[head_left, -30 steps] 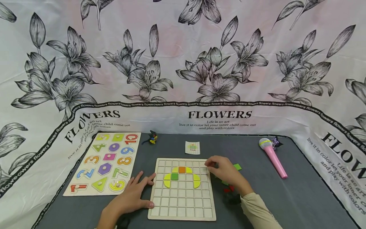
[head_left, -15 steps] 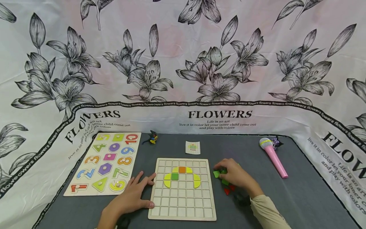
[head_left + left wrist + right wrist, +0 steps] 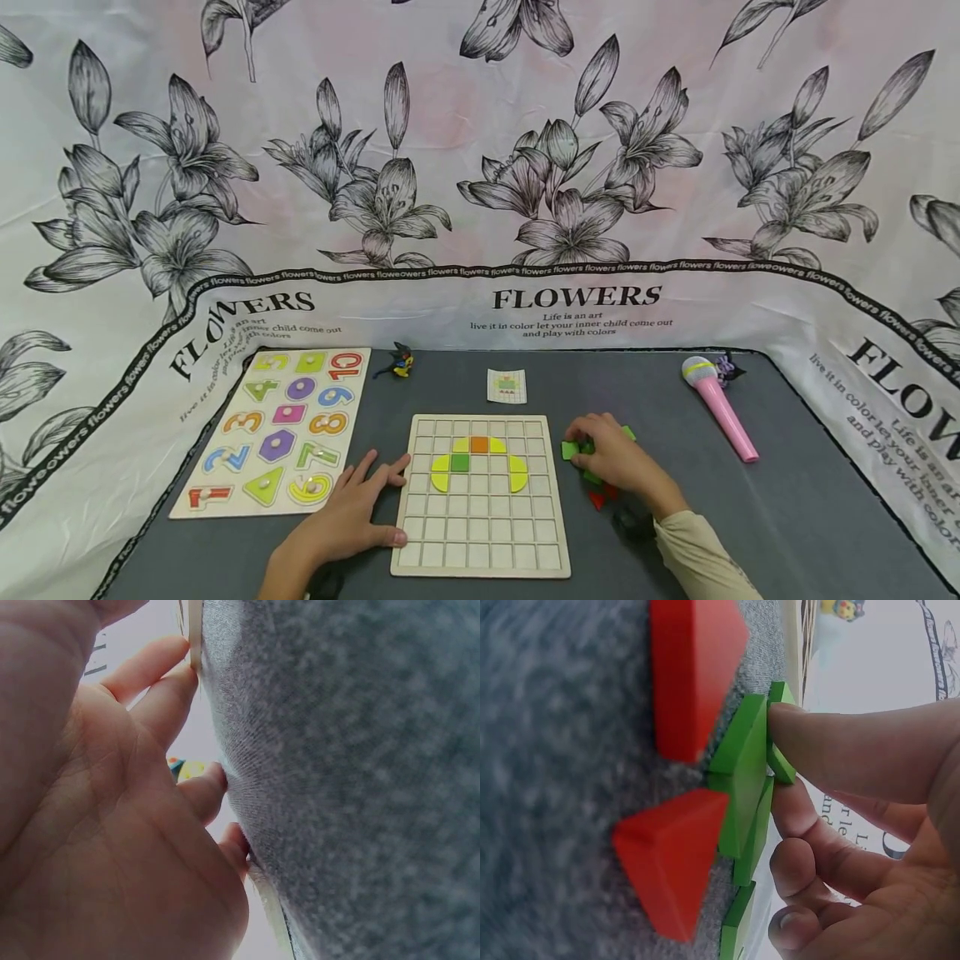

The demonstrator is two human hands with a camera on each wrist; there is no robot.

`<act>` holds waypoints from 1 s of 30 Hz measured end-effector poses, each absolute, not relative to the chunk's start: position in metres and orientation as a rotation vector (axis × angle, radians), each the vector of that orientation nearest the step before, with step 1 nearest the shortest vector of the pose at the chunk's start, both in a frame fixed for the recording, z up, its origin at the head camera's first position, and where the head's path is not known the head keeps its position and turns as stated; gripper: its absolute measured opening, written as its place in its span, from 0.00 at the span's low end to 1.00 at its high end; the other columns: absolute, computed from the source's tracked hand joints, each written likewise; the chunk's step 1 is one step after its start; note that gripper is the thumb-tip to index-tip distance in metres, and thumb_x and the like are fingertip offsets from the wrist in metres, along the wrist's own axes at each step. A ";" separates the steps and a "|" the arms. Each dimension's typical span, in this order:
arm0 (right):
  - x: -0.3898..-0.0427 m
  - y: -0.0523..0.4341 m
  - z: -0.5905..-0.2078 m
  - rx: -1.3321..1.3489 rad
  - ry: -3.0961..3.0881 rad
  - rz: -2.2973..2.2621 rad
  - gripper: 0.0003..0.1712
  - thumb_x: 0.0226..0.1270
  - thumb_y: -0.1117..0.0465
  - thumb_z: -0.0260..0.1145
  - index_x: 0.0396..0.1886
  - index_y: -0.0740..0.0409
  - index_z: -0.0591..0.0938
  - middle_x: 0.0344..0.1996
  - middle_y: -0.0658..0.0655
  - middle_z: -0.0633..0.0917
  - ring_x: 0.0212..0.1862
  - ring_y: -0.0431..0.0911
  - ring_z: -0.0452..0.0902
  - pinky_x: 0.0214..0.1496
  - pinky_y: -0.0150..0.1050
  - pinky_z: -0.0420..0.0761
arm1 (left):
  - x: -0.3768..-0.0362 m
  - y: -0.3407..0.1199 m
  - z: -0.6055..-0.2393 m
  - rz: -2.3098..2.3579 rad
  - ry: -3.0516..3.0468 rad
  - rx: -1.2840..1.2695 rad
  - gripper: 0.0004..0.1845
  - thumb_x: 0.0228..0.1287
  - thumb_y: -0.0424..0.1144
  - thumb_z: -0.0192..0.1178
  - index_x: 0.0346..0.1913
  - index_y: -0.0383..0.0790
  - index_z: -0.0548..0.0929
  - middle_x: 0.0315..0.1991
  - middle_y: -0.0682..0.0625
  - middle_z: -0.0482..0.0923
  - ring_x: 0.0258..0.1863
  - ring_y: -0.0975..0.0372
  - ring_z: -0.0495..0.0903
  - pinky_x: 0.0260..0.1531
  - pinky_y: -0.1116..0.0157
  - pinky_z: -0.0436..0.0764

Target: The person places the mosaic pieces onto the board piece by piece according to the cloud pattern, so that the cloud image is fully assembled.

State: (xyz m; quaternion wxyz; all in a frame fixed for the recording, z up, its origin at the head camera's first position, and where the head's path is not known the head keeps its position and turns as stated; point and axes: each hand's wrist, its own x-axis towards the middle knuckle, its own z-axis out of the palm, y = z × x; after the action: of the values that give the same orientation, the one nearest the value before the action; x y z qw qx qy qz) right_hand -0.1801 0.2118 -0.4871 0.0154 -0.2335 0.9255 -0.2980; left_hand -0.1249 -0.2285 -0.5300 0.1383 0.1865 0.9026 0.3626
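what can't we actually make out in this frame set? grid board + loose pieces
- Green pieces: head view, right hand covers most; count unclear.
- Whether any green piece is lifted: right wrist view, too close.
- Card: head view, pattern too small.
- Board: left wrist view, left hand hides all but an edge.

The setting is a staged tabletop play area rather than a lived-in room: a grey felt-covered table (image 3: 787,517) is enclosed at the back and both sides by a draped white backdrop cloth (image 3: 480,167) printed with black lilies and the repeated word "FLOWERS". What lies on the surface is children's play and learning material: a wooden number peg puzzle (image 3: 276,430), a wooden grid board (image 3: 480,533) bearing coloured tiles, a small pattern card (image 3: 507,386), loose green and red wooden blocks (image 3: 705,795), a pink toy microphone (image 3: 717,406) and a small toy figure (image 3: 398,362). No furniture, walls or fixtures show beyond the cloth, so the type of building cannot be told.
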 end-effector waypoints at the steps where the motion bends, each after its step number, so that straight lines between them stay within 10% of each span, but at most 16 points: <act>1: -0.179 0.212 -0.488 -0.722 2.881 -0.937 0.12 0.63 0.71 0.79 0.42 0.56 0.87 0.38 0.48 0.81 0.44 0.48 0.70 0.46 0.48 0.76 | -0.124 -0.227 -0.528 1.047 2.606 0.535 0.59 0.50 0.69 0.79 0.82 0.50 0.67 0.66 0.59 0.76 0.84 0.34 0.39 0.76 0.28 0.35; 30: -0.194 0.174 -0.475 -0.849 2.708 -1.202 0.06 0.71 0.71 0.73 0.39 0.56 0.85 0.30 0.46 0.79 0.32 0.40 0.72 0.32 0.37 0.75 | -0.119 -0.226 -0.518 1.073 2.586 0.554 0.56 0.51 0.67 0.79 0.82 0.51 0.68 0.68 0.55 0.75 0.83 0.32 0.39 0.75 0.27 0.34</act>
State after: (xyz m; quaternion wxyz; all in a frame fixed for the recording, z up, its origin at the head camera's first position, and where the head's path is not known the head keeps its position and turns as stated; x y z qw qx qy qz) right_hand -0.1944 0.1740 -0.4748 0.0296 -0.2754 0.8782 -0.3899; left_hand -0.1190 -0.2261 -0.5180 0.1435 0.1922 0.8967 0.3721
